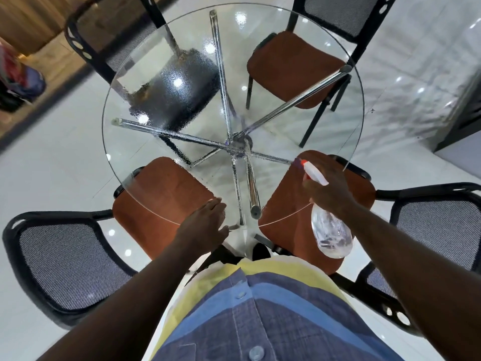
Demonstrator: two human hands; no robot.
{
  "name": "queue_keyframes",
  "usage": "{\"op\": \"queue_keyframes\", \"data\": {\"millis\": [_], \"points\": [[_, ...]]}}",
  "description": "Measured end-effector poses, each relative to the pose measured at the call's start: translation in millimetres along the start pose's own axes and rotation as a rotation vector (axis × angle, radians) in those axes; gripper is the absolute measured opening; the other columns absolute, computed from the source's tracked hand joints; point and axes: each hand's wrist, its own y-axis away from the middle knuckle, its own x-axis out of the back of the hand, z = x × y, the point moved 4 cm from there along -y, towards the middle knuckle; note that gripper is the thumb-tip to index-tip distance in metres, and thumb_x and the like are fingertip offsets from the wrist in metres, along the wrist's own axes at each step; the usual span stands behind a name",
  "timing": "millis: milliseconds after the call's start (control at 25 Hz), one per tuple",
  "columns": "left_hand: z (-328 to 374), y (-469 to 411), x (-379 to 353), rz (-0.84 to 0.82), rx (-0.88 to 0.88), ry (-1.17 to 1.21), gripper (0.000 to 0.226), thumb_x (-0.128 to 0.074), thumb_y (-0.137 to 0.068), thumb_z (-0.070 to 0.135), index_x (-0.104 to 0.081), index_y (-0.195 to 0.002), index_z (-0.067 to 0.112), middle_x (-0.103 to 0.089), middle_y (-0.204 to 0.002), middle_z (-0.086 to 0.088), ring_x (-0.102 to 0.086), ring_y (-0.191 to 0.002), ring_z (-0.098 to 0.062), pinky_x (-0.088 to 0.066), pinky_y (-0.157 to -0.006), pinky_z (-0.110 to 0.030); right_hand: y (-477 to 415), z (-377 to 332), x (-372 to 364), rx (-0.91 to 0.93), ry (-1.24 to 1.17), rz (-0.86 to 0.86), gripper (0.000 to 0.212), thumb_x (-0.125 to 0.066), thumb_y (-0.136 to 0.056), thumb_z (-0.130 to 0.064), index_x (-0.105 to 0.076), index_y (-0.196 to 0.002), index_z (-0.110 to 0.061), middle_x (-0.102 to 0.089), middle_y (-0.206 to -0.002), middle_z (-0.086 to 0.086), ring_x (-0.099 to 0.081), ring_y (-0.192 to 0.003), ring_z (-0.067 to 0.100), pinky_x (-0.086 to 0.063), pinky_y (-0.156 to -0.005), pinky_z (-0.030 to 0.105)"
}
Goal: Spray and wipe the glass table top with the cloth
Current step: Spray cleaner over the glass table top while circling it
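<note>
A round glass table top (299, 48) on crossed chrome legs fills the middle of the view. Fine spray droplets cover its left and centre parts. My right hand (330, 190) grips a clear spray bottle (330, 235) with a white and red trigger head, its nozzle pointing toward the table's centre. My left hand (205, 225) rests flat with straight fingers on the near edge of the glass. No cloth is in view.
Several black mesh chairs surround the table, with rust seats at near left (161, 194), near right (289, 204) and far right (294, 66), and a dark seat at far left (179, 87). The floor (52, 152) is glossy white tile.
</note>
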Motion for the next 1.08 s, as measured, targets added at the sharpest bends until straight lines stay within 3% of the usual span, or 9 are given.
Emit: {"op": "queue_keyframes", "data": {"millis": [80, 240, 400, 480, 640, 800, 1080], "points": [[2.2, -3.2, -2.0, -0.021, -0.007, -0.009, 0.065, -0.070, -0.091, 0.038, -0.048, -0.148, 0.015, -0.042, -0.162, -0.005, -0.042, -0.147, -0.024, -0.042, -0.111, -0.036, 7.3, 19.7, 10.6, -0.109, -0.045, 0.020, 0.026, -0.068, -0.093, -0.002, -0.073, -0.118, -0.003, -0.070, -0.090, 0.009, -0.072, -0.075, 0.032, -0.064, -0.072, 0.044], [13.7, -11.5, -5.3, -0.058, -0.028, -0.021, 0.065, -0.067, -0.092, 0.038, -0.047, -0.150, 0.016, -0.039, -0.164, -0.003, -0.040, -0.148, -0.024, -0.040, -0.113, -0.037, 24.4, 46.5, 25.3, -0.179, -0.070, 0.081, 0.011, -0.067, -0.092, -0.004, -0.069, -0.096, -0.014, -0.064, -0.075, -0.001, -0.068, -0.059, 0.025, -0.061, -0.054, 0.039], [27.7, -20.9, -7.1, -0.082, -0.040, -0.027, 0.068, -0.065, -0.094, 0.039, -0.042, -0.155, 0.019, -0.032, -0.168, 0.002, -0.035, -0.151, -0.020, -0.034, -0.118, -0.037, 43.7, 61.0, 30.5, -0.237, -0.109, 0.109, 0.034, -0.065, -0.089, -0.006, -0.063, -0.076, -0.038, -0.058, -0.065, -0.005, -0.060, -0.053, 0.019, -0.059, -0.053, 0.040], [32.6, -24.3, -7.8, -0.096, -0.061, -0.037, 0.067, -0.064, -0.095, 0.039, -0.042, -0.155, 0.020, -0.032, -0.168, 0.002, -0.034, -0.152, -0.019, -0.034, -0.119, -0.037, 53.0, 64.6, 26.3, -0.226, -0.096, 0.088, 0.037, -0.067, -0.089, -0.009, -0.064, -0.077, -0.044, -0.060, -0.065, -0.012, -0.061, -0.055, 0.020, -0.062, -0.056, 0.045], [36.0, -27.0, -7.6, -0.098, -0.081, -0.062, 0.067, -0.063, -0.095, 0.039, -0.041, -0.155, 0.021, -0.032, -0.168, 0.003, -0.035, -0.151, -0.017, -0.034, -0.118, -0.036, 73.2, 60.5, 9.6, -0.145, -0.039, -0.009, 0.012, -0.065, -0.083, -0.024, -0.060, -0.079, -0.035, -0.065, -0.073, -0.010, -0.068, -0.066, 0.021, -0.066, -0.066, 0.048], [33.7, -28.1, -4.5, -0.097, -0.105, -0.066, 0.067, -0.064, -0.094, 0.040, -0.042, -0.154, 0.021, -0.034, -0.167, 0.003, -0.036, -0.150, -0.018, -0.033, -0.118, -0.037, 88.5, 59.7, -5.1, -0.188, -0.045, -0.082, 0.028, -0.073, -0.093, -0.008, -0.061, -0.083, -0.033, -0.066, -0.080, -0.002, -0.072, -0.076, 0.029, -0.067, -0.071, 0.054], [15.9, -22.7, 5.9, -0.102, -0.119, -0.050, 0.067, -0.064, -0.096, 0.040, -0.041, -0.156, 0.021, -0.032, -0.168, 0.003, -0.034, -0.151, -0.019, -0.034, -0.120, -0.038, 90.3, 45.7, -14.2, -0.181, -0.047, -0.037, 0.012, -0.073, -0.087, -0.015, -0.066, -0.084, -0.024, -0.067, -0.077, 0.001, -0.070, -0.068, 0.027, -0.065, -0.064, 0.054]]}}
